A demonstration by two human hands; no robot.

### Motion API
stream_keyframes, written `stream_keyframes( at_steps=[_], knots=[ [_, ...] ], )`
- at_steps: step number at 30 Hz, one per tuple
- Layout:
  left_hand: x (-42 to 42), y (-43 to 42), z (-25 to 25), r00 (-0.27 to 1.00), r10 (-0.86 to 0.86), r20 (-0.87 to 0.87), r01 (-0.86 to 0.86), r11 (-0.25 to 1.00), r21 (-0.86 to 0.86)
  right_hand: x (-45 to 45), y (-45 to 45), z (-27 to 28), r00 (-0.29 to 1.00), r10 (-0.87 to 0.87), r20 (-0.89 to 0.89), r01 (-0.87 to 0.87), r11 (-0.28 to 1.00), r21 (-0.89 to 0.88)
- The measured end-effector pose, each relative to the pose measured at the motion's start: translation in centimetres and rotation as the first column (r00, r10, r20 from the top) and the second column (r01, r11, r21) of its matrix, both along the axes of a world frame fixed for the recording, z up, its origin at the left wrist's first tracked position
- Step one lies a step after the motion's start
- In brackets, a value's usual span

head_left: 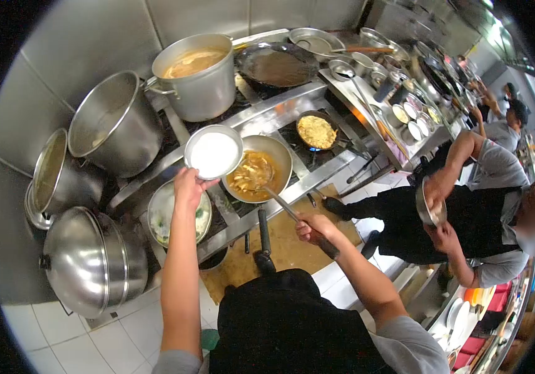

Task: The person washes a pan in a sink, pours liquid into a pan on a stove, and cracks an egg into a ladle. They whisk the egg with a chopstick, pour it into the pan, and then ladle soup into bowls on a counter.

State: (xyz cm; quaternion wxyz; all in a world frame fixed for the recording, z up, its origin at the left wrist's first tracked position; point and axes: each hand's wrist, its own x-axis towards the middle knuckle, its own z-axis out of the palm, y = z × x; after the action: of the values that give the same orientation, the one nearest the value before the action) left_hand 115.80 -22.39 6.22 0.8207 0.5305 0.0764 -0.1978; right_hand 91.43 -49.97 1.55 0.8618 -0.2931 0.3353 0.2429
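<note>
My left hand (191, 187) grips the rim of a metal bowl (214, 151) of white liquid, held over the stove beside a frying pan. In that pan (285, 163) lies brown sauce with pale pieces (252, 171). My right hand (315, 229) is wrapped round the handle of a ladle (285, 206), whose head rests in the sauce, mostly hidden. The pan's black handle (264, 232) points toward me. Under my left wrist, a pan (155, 218) holds pale liquid with green bits.
A tall pot (208, 87) of brown liquid and a dark wok (277, 65) stand at the back. A small pan (317, 131) sits over a blue flame. Large pots (114, 124) and a lidded steamer (80, 262) line the left. A co-worker (460, 206) holds a bowl at right.
</note>
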Motion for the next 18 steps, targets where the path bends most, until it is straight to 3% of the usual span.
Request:
stream_keyframes(
  at_steps=[2, 4, 5, 7, 13, 15, 16, 17, 18],
  knots=[
    [-1.8, 1.6, 0.8, 0.999, 0.04, 0.0, -0.04, 0.999, 0.024, -0.3, -0.3, 0.7, 1.0, 0.014, 0.007, -0.014, 0.997, 0.07],
    [-3.9, 3.8, 2.0, 0.997, 0.071, 0.005, -0.071, 0.997, 0.017, -0.5, -0.1, 3.0, 0.995, 0.095, 0.026, -0.084, 0.956, -0.281],
    [-5.2, 4.9, 2.3, 0.997, 0.082, 0.01, -0.082, 0.997, 0.01, -0.7, -0.1, 3.8, 0.994, 0.111, 0.021, -0.101, 0.955, -0.279],
    [-7.9, 7.7, 3.0, 0.994, 0.082, 0.07, -0.084, 0.996, 0.023, -0.6, -0.1, 5.1, 0.978, 0.204, 0.037, -0.152, 0.828, -0.54],
    [-18.0, 17.5, 5.0, 0.975, 0.221, 0.026, -0.222, 0.973, 0.059, -0.6, -0.5, 4.8, 0.943, 0.318, 0.094, -0.109, 0.566, -0.817],
    [-21.1, 20.6, 5.5, 0.963, 0.266, -0.039, -0.255, 0.951, 0.175, -0.7, 0.4, 5.4, 0.911, 0.408, 0.063, -0.1, 0.366, -0.925],
    [-22.7, 21.7, 6.0, 0.94, 0.336, -0.064, -0.316, 0.924, 0.218, -1.0, -0.9, 1.2, 0.86, 0.473, 0.19, 0.091, 0.224, -0.97],
    [-24.1, 23.3, 5.7, 0.919, 0.39, -0.058, -0.366, 0.9, 0.236, -1.3, -0.5, 2.1, 0.931, 0.364, 0.044, -0.092, 0.348, -0.933],
    [-25.7, 25.8, 4.9, 0.928, 0.366, -0.073, -0.347, 0.917, 0.196, -1.2, -1.6, -2.2, 0.894, 0.449, 0.0, 0.017, -0.035, -0.999]
  ],
)
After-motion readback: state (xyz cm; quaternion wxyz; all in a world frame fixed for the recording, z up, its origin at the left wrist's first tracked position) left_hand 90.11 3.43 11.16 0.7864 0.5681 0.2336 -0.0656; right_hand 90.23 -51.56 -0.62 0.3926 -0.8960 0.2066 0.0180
